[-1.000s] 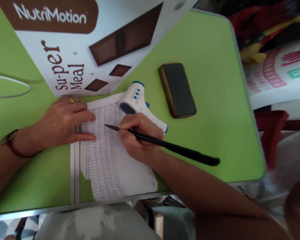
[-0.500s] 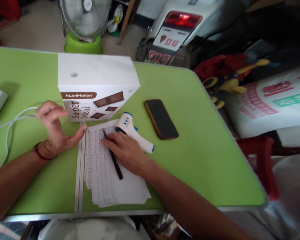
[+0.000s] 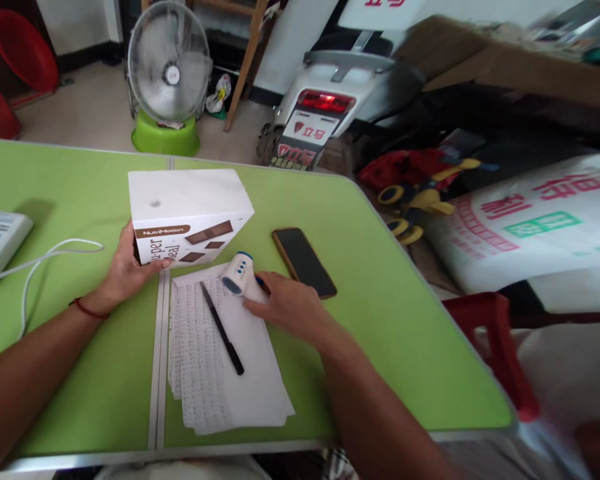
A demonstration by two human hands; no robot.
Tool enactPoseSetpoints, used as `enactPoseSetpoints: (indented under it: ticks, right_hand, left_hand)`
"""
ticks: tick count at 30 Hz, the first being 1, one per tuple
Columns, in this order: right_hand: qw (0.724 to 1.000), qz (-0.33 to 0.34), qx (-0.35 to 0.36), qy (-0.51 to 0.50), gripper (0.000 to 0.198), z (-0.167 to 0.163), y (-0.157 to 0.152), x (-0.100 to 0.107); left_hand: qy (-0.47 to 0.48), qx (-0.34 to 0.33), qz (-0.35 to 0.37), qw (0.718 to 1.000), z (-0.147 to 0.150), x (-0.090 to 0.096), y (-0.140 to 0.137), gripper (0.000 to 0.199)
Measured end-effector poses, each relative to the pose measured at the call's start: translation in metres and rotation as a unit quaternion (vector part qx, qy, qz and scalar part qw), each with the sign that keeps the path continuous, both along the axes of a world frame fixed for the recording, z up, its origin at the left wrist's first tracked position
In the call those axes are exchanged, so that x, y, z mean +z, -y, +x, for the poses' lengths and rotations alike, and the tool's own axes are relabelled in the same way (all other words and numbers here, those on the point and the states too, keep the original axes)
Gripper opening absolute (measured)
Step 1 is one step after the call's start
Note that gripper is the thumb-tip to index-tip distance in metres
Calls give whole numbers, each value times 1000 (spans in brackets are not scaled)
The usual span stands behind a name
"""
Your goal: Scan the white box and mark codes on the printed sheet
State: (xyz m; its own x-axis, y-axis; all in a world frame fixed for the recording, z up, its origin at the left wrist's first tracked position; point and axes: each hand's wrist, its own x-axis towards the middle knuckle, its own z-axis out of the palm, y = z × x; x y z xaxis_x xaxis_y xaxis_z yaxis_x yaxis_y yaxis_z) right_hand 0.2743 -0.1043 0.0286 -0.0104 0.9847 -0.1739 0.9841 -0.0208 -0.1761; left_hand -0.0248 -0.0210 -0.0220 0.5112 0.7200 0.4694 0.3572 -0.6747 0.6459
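Note:
My left hand (image 3: 127,267) grips the near left corner of a white NutriMotion box (image 3: 190,193), thumb across the printed front and fingers along its side. My right hand (image 3: 293,303) is closed around the handle of a white and blue infrared thermometer (image 3: 239,272), whose head points left over the top of the papers. Under it lies a stack of written sheets (image 3: 200,360). A black pen (image 3: 223,330) rests slantwise on the sheets. Just beyond my right hand a phone (image 3: 305,262) in a brown case lies face up.
The green table (image 3: 405,360) has a metal edge and a seam. At its left are a white power strip (image 3: 3,247) and a white cable (image 3: 55,252). Beyond stand a fan (image 3: 170,67) and a scooter (image 3: 325,100). A red chair (image 3: 500,353) and white sack (image 3: 525,227) flank the right side.
My left hand has gone from open beside the box to holding its corner. My right hand has moved off the pen and papers and taken the thermometer's handle. The view has tilted up.

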Motion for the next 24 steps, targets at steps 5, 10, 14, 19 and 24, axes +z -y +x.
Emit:
enactPoseSetpoints:
  ticks: [5, 10, 14, 19, 24]
  right_hand:
    - [968, 91, -90, -216, 37, 7, 0, 7]
    - [741, 129, -75, -654, 37, -22, 15, 30]
    - [637, -46, -65, -767, 37, -62, 13, 45]
    - [649, 8, -68, -757, 22, -99, 0, 39]
    - [666, -12, -77, -742, 20, -118, -5, 27]
  left_hand:
    - [201, 123, -144, 961, 6, 10, 13, 73]
    - [234, 143, -224, 935, 7, 19, 21, 64]
    - [233, 143, -239, 932, 5, 21, 19, 65]
    - [224, 136, -238, 935, 4, 22, 16, 63]
    - [222, 123, -234, 939, 4, 24, 16, 61]
